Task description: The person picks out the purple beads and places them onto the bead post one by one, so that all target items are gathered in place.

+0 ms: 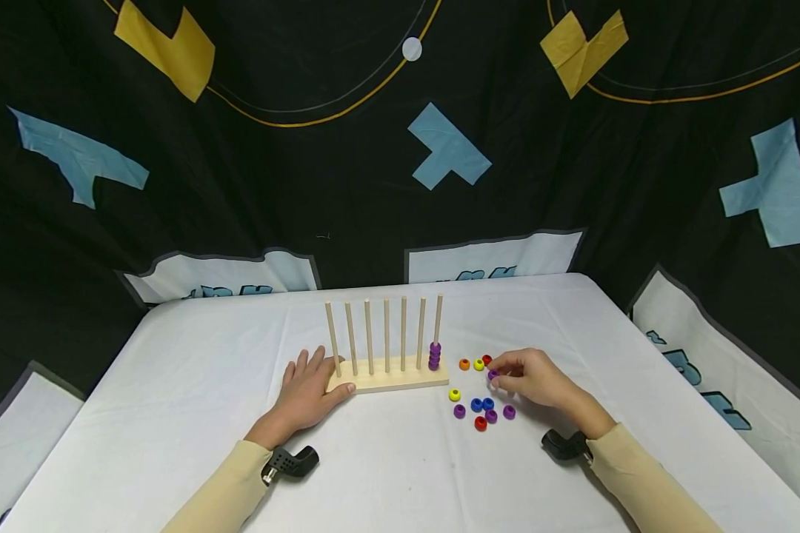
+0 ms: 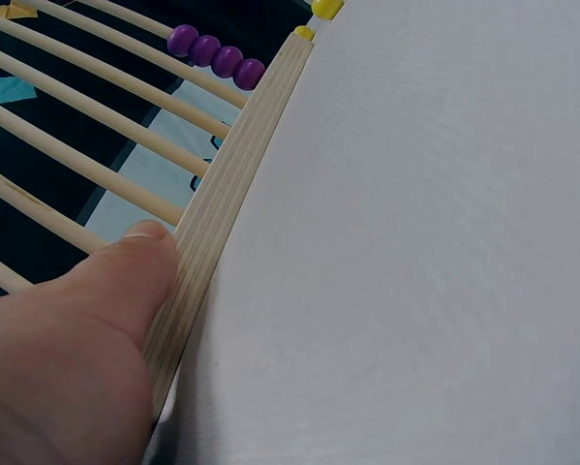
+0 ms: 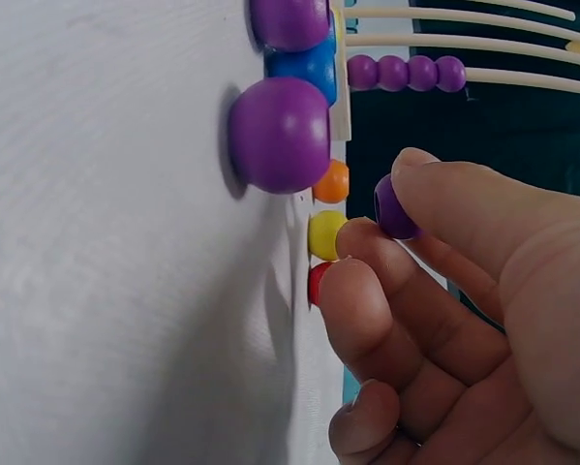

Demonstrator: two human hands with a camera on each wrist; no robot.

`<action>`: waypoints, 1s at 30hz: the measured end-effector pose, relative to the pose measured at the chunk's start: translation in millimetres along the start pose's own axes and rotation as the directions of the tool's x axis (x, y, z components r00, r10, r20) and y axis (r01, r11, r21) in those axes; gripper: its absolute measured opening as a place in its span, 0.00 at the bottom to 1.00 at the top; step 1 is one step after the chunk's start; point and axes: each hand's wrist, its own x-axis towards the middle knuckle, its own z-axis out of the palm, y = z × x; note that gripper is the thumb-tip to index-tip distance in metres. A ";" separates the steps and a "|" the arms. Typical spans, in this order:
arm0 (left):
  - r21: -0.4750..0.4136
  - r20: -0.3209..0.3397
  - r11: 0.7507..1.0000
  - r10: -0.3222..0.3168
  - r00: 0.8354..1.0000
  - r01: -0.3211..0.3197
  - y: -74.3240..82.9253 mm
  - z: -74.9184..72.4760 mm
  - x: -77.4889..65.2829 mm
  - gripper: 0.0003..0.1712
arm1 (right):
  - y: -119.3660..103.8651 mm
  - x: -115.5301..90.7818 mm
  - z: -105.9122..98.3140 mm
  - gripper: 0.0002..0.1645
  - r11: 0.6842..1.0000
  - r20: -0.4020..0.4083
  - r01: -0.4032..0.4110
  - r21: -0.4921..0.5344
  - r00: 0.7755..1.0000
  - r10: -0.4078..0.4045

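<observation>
A wooden peg stand [image 1: 390, 381] with a row of upright pegs sits on the table, several purple beads [image 1: 435, 357] stacked on its rightmost peg. My left hand [image 1: 304, 392] rests at the stand's left end, fingers spread and mostly straight. Its thumb [image 2: 139, 266] lies against the front of the base. To the right of the stand, my right hand [image 1: 533, 377] pinches a purple bead [image 3: 394, 210] between thumb and index finger, above the tabletop. The other fingers of that hand are loosely bent in the right wrist view.
Loose beads lie right of the stand: an orange bead [image 1: 464, 364], yellow beads [image 1: 455, 395], blue beads [image 1: 476, 405], red beads [image 1: 481, 423] and purple beads [image 1: 510, 412]. A white cloth covers the table [image 1: 387, 466]. Black curtains [image 1: 347, 200] hang behind.
</observation>
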 end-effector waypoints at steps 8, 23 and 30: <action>0.003 0.000 1.000 -0.004 1.000 0.004 1.6 -1.3 -0.1 0.37 | -6.0 5.8 -5.9 0.14 0.999 -0.029 0.024 -0.028 0.999 -0.025; 0.002 0.000 1.000 -0.002 1.000 0.002 2.9 -0.2 -0.8 0.37 | -46.9 31.8 -27.3 0.14 0.993 -0.085 0.114 0.017 0.990 -0.113; 0.005 -0.002 1.000 -0.002 1.000 0.002 2.1 -0.4 -0.4 0.37 | -70.0 45.7 -37.6 0.15 0.988 -0.102 0.154 -0.014 0.983 -0.155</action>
